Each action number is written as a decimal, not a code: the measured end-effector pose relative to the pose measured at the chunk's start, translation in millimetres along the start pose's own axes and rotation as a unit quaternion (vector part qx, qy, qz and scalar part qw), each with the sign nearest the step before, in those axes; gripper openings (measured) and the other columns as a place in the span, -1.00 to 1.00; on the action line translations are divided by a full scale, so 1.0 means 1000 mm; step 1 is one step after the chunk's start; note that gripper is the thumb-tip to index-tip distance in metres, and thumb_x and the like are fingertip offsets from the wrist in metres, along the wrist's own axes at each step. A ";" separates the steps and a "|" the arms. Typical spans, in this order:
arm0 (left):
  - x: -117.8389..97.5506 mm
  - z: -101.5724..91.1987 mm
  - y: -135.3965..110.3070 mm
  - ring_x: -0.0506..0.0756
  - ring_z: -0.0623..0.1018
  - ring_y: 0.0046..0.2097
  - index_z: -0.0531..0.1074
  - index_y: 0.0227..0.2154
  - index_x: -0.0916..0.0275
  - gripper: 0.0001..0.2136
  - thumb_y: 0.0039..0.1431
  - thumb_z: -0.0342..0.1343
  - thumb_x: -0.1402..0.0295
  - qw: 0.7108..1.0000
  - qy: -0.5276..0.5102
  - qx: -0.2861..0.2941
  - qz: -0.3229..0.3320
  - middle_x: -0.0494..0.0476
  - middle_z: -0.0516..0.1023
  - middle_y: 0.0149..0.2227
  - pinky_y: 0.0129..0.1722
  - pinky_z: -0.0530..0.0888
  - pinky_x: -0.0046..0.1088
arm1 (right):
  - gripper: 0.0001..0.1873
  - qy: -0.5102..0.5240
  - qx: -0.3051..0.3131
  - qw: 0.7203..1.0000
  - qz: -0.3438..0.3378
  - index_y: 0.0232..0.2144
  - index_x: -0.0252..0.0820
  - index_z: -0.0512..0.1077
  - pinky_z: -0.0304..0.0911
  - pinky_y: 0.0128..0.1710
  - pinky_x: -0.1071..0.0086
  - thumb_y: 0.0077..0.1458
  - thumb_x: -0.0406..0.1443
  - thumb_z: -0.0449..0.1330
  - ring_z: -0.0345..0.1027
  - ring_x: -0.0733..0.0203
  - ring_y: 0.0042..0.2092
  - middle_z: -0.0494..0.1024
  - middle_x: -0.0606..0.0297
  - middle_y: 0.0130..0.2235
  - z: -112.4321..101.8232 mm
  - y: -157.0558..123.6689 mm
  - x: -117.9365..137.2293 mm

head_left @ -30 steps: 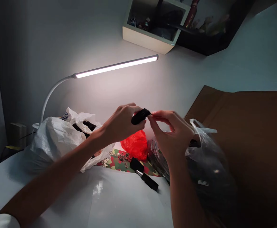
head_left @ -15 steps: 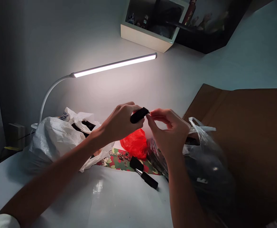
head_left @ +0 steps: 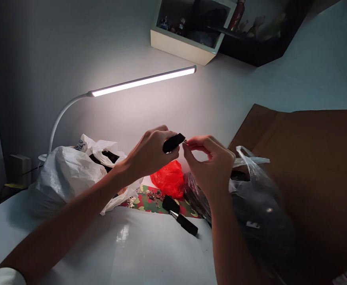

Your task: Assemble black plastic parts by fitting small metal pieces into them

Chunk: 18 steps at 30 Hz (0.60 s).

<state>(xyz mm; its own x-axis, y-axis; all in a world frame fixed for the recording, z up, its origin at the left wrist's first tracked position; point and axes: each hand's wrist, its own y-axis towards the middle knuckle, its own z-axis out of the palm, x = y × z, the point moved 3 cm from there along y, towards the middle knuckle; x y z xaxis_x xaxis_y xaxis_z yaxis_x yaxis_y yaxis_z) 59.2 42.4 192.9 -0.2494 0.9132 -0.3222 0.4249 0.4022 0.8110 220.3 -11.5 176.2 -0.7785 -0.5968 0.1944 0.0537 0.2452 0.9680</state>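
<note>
White wall and a white surface (head_left: 138,245) lie under the long glowing bar of a white desk lamp (head_left: 143,82). We hold both hands raised above the surface. Our left hand (head_left: 149,154) has its grip closed around a small black oblong piece (head_left: 173,142); our right hand (head_left: 212,166) has a narrow, pinched grip at that piece's end, on something too tiny to make out. Below lie a crumpled red plastic bag (head_left: 169,178), a white plastic bag (head_left: 69,174) and a short black tool (head_left: 181,219).

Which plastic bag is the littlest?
The red bag, in the middle of the three. The white bag at left and the clear bag at right are much bigger.
</note>
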 end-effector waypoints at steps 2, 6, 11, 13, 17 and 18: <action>0.000 -0.001 0.000 -0.03 0.41 -0.37 0.59 -0.38 0.24 -0.88 0.19 0.17 0.52 1.000 0.003 -0.001 0.002 0.03 0.47 -0.33 -0.29 0.36 -0.44 | -0.91 0.001 -0.003 1.000 -0.002 -0.32 -0.06 0.57 0.54 -0.20 0.23 0.21 -0.37 0.31 0.63 0.20 -0.29 0.68 0.39 -0.30 0.000 0.000 0.000; 0.000 -0.002 0.001 -0.04 0.40 -0.38 0.55 -0.42 0.25 -0.88 0.19 0.17 0.54 1.000 0.014 -0.014 0.011 0.01 0.42 -0.37 -0.30 0.35 -0.45 | -0.91 0.003 0.004 1.000 -0.001 -0.31 -0.07 0.57 0.52 -0.19 0.23 0.21 -0.37 0.30 0.62 0.21 -0.30 0.66 0.39 -0.30 0.000 0.000 0.001; 0.002 0.000 0.001 -0.03 0.37 -0.39 0.55 -0.39 0.24 -0.89 0.21 0.17 0.50 0.999 0.030 -0.003 0.018 0.03 0.43 -0.34 -0.32 0.35 -0.44 | -0.92 -0.004 0.014 1.000 0.009 -0.26 -0.07 0.57 0.53 -0.16 0.20 0.20 -0.36 0.30 0.62 0.20 -0.29 0.67 0.38 -0.29 0.002 0.000 -0.003; 0.004 0.001 0.000 -0.02 0.39 -0.37 0.60 -0.31 0.23 -0.89 0.23 0.16 0.48 0.999 0.036 0.003 0.016 0.06 0.47 -0.30 -0.31 0.36 -0.43 | -0.91 -0.002 0.014 1.000 0.015 -0.23 -0.06 0.56 0.55 -0.15 0.19 0.21 -0.35 0.30 0.63 0.19 -0.29 0.68 0.38 -0.28 0.003 0.000 -0.005; 0.007 0.003 -0.001 0.00 0.45 -0.34 0.65 -0.19 0.21 -0.83 0.25 0.16 0.45 0.999 0.049 0.009 0.023 0.09 0.52 -0.24 -0.29 0.39 -0.41 | -0.87 -0.010 0.020 0.999 0.023 -0.16 -0.04 0.54 0.58 -0.12 0.17 0.22 -0.31 0.31 0.64 0.17 -0.28 0.69 0.37 -0.27 0.003 -0.001 -0.006; 0.007 0.003 -0.001 0.00 0.45 -0.34 0.65 -0.18 0.20 -0.82 0.25 0.15 0.45 0.998 0.051 0.011 0.025 0.09 0.53 -0.23 -0.29 0.39 -0.40 | -0.85 -0.012 0.021 0.999 0.023 -0.14 -0.03 0.53 0.58 -0.12 0.17 0.22 -0.30 0.31 0.64 0.17 -0.28 0.69 0.37 -0.27 0.003 -0.001 -0.006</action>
<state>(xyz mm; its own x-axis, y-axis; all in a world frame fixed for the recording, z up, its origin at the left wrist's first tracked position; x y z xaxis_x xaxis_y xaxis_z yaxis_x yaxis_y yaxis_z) 60.0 48.9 188.0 -0.3143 0.9213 -0.2290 0.4570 0.3583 0.8141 223.0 -5.4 173.4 -0.7906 -0.5658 0.2341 0.0639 0.3040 0.9505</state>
